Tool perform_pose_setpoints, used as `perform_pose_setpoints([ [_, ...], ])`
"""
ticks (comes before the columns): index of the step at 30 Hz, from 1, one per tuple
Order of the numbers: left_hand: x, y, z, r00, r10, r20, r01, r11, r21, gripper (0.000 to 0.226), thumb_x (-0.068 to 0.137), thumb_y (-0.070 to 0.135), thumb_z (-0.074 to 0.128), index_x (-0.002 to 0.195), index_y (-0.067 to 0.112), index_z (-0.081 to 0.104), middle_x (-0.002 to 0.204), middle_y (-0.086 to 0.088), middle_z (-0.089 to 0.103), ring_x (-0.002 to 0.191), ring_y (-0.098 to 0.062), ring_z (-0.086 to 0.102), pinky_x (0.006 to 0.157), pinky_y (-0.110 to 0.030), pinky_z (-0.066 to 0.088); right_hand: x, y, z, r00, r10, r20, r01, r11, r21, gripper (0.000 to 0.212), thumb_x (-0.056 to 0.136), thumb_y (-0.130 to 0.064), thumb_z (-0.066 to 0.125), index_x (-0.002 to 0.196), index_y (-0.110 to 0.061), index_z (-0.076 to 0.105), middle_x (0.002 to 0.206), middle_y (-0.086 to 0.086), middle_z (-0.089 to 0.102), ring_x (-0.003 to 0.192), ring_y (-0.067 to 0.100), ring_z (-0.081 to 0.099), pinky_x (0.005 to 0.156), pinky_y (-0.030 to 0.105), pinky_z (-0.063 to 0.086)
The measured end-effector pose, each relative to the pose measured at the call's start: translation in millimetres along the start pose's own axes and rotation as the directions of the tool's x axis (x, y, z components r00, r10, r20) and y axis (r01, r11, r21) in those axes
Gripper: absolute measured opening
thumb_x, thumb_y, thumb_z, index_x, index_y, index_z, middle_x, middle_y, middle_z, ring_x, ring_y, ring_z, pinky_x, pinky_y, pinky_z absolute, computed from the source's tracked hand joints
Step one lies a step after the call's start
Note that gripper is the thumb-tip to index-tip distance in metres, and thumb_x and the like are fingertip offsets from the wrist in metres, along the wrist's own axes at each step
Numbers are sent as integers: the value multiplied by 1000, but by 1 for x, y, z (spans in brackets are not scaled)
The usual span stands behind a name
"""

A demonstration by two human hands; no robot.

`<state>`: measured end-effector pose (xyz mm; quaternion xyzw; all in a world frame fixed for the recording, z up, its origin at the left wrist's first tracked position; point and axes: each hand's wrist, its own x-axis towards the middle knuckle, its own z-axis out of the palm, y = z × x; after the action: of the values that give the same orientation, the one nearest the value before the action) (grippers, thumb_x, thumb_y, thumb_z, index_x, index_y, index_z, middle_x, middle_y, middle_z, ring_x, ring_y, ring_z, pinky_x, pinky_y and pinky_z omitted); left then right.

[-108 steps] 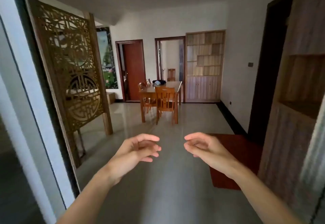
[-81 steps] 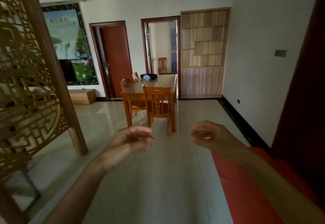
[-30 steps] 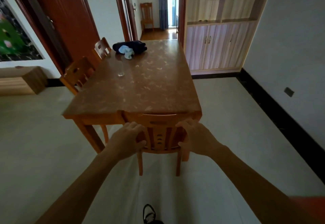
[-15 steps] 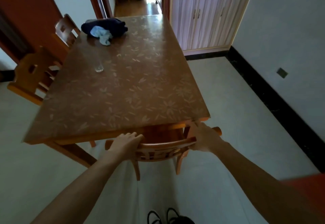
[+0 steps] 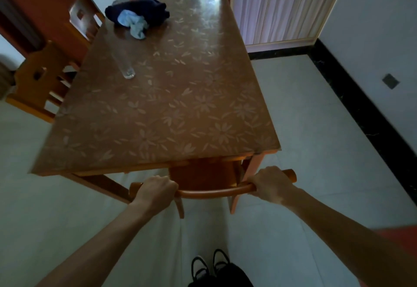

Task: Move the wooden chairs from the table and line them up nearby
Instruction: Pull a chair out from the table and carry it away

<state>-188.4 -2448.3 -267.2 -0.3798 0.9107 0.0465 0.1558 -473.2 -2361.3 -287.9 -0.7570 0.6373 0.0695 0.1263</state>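
A wooden chair (image 5: 209,193) is tucked under the near end of the brown flower-patterned table (image 5: 171,115); only its curved top rail, part of the seat and two legs show. My left hand (image 5: 155,191) grips the left end of that rail. My right hand (image 5: 272,184) grips the right end. Two more wooden chairs stand along the table's left side, one near (image 5: 38,81) and one farther back (image 5: 83,15), both partly hidden by the tabletop.
On the table are a drinking glass (image 5: 126,68) and a dark bundle of cloth (image 5: 137,15). A cabinet (image 5: 275,5) stands at the back right, a doorway behind the table. Pale tiled floor (image 5: 316,151) stretches to the right, up to a black baseboard. My shoes (image 5: 209,268) are at the bottom.
I walked from across the room up to the table's near end. Both hands went from empty to closed on the chair's top rail, and my view now looks more steeply down.
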Motion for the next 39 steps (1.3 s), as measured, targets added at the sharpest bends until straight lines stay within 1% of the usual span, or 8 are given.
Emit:
perform_pose_setpoints([
  [6,-3,-8,-23,1000,-11,17,10,1000,21,13,87,18,53,81,19,65,54,13,38,49,-7,45,55,-21,40,1,0,-14,995,-42,-85,38,998,-46,22,84,-38,55,77,-19,64,76,1,66,70,17,62,59,25,34],
  [14,-48,-1,-51,999,3,38,-2,1000,-14,13,79,28,70,89,21,66,61,16,48,53,-2,50,55,-14,45,-43,-21,-47,985,-88,-147,93,995,27,30,73,-49,66,81,-19,67,76,-2,63,70,14,57,63,25,37],
  [20,-143,25,-15,995,-33,90,47,987,-156,19,77,32,72,91,22,65,66,17,53,56,1,55,53,-11,46,-103,-75,-44,982,-179,-53,177,983,-39,35,70,-53,69,81,-21,64,66,-9,50,62,8,48,53,18,31],
  [24,-216,59,11,998,-12,54,21,985,-169,14,80,30,70,88,22,62,64,17,48,59,-1,56,52,-12,44,-172,-119,-25,992,-127,3,127,991,-46,31,69,-58,67,73,-30,54,60,-17,42,56,1,39,56,20,30],
  [26,-254,80,25,999,9,47,-2,989,-150,11,82,26,68,89,19,62,69,13,53,64,-4,58,58,-15,49,-213,-144,-7,995,-97,24,98,994,-51,31,71,-60,65,77,-30,59,58,-17,40,56,2,38,56,20,28],
  [29,-309,113,47,999,34,28,-31,992,-118,11,84,25,65,91,16,64,80,4,62,71,-9,63,66,-19,53,-276,-178,22,998,-57,32,59,997,-47,34,73,-60,62,80,-27,63,60,-13,46,56,4,41,55,20,25],
  [33,-366,150,80,998,31,49,-25,994,-107,9,87,24,61,91,16,64,82,1,66,70,-9,64,68,-22,55,-343,-216,51,997,-6,83,7,1000,-12,29,77,-49,65,87,-23,67,72,-6,65,63,9,56,63,21,42],
  [39,-431,202,132,999,-18,48,25,989,-148,12,90,26,55,87,18,64,64,11,49,56,-2,50,47,-11,35,-414,-247,97,992,6,123,-2,999,-38,24,83,-41,61,89,-18,67,81,1,70,66,13,60,65,23,44],
])
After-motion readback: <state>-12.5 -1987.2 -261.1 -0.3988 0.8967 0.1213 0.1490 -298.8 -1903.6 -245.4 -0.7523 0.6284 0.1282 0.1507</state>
